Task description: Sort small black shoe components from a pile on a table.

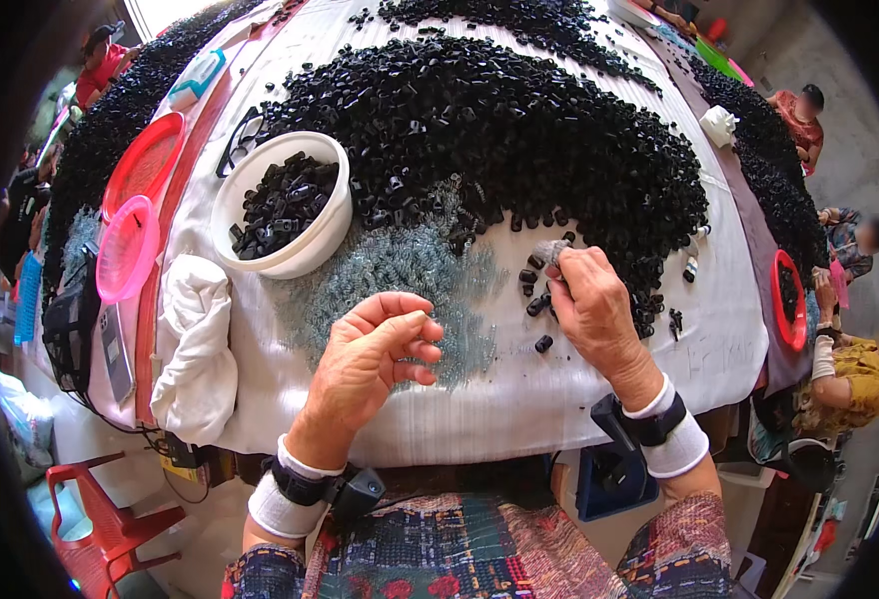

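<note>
My left hand [375,344] hovers over the near side of a heap of small clear-grey coiled pieces, like springs [390,280]. Its thumb and index finger meet in a pinch while the other fingers curl loosely; anything between them is too small to make out. At the near edge of a large mound of small black plastic parts [519,120], my right hand [594,304] has its fingers closed. A crinkled greyish-white patch [549,250] shows at its fingertips, either a finger covering or a held piece. Several loose black parts [536,304] lie beside those fingers.
A white bowl [335,225] of black parts stands left of the mound. White cloth [195,349], a phone [117,354], a pink basket [128,250] and a red one [145,165] line the left side. Other people sit along the right, near a red tray [787,299].
</note>
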`<state>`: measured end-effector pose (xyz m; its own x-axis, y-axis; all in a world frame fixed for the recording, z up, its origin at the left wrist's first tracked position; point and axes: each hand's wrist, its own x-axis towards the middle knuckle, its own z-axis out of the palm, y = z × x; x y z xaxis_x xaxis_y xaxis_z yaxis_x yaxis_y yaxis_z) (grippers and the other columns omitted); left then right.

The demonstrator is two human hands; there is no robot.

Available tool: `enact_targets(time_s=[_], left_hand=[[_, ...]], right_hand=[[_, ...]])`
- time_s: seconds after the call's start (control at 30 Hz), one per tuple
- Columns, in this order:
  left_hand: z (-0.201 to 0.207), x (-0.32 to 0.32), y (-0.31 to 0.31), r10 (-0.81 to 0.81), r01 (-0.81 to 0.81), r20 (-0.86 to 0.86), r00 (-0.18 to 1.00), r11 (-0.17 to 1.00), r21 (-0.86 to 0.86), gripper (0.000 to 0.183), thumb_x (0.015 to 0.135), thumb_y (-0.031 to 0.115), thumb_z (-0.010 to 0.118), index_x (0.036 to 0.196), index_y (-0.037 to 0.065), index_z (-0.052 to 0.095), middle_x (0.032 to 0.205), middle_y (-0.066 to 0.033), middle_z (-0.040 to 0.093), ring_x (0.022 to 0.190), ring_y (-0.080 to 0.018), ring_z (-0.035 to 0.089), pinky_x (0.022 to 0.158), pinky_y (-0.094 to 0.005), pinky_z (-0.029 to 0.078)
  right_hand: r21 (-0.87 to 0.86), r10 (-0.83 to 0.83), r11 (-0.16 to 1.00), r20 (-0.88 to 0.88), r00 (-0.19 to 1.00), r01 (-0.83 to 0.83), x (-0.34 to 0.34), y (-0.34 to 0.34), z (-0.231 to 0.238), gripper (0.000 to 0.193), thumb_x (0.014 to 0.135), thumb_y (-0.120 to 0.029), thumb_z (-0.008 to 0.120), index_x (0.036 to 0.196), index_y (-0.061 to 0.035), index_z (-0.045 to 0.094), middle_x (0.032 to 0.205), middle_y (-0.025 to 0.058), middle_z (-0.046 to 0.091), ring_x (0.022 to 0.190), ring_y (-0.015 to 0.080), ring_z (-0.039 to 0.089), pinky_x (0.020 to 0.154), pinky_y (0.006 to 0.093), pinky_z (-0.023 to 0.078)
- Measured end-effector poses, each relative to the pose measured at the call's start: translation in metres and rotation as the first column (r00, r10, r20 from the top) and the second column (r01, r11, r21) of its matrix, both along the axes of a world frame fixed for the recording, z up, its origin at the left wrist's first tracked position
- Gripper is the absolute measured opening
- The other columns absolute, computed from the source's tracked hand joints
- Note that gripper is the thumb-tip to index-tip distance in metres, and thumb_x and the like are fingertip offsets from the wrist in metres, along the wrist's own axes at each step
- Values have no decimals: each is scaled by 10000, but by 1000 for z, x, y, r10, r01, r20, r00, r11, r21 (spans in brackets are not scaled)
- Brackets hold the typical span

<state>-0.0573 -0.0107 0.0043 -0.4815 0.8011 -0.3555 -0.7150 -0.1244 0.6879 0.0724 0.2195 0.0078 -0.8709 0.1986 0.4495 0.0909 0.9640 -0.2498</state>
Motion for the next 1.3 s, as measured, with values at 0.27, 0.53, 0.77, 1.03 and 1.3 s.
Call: enact_targets(time_s=[0.27, 0.53, 0.77, 1.03, 1.3], left_hand=[[0, 3, 5, -35, 36, 24, 999, 999, -27, 150, 919, 112, 569, 1042, 29, 588, 872, -96, 658, 711, -149, 656, 562, -290, 563], [-2, 13, 10, -81, 82, 35, 996, 996, -26, 192, 904, 119, 607, 1061, 12, 582, 892, -99, 657, 728, -146, 659, 578, -281, 561], [4, 19, 20, -169, 171, -29, 985, 978, 123, 227, 871, 139, 665, 1042, 4, 602, 891, -70, 648, 746, -114, 635, 621, -234, 545], [6, 14, 11, -215, 215, 2, 977, 976, 16, 223, 814, 64, 709, 1005, -23, 637, 861, -101, 674, 744, -155, 663, 616, -244, 541], [-5, 16, -1, -104, 104, 6, 995, 995, 6, 210, 856, 50, 649, 1058, -2, 625, 928, -136, 677, 738, -173, 662, 625, -276, 547]], right_hand=[[-59, -24, 998, 221, 975, 38, -28, 0, -14, 322, 758, -7, 568, 1076, 0, 523, 865, 151, 587, 782, 336, 591, 711, 403, 498], [-239, 85, 968, 35, 996, -74, -22, -8, -14, 420, 710, 17, 599, 1121, 23, 513, 878, 190, 567, 820, 352, 586, 695, 418, 497], [-89, 441, 882, -186, 878, -462, -4, -60, 40, 354, 625, 66, 656, 969, 35, 576, 871, 155, 576, 789, 330, 594, 728, 406, 510], [-422, 224, 860, -197, 955, -288, 15, -42, 39, 286, 752, 105, 612, 1030, 56, 570, 891, 157, 604, 819, 268, 670, 645, 297, 563], [-10, 193, 981, 79, 978, -193, 31, -36, -7, 207, 705, -15, 612, 909, -4, 578, 805, 104, 571, 804, 273, 553, 730, 374, 428]])
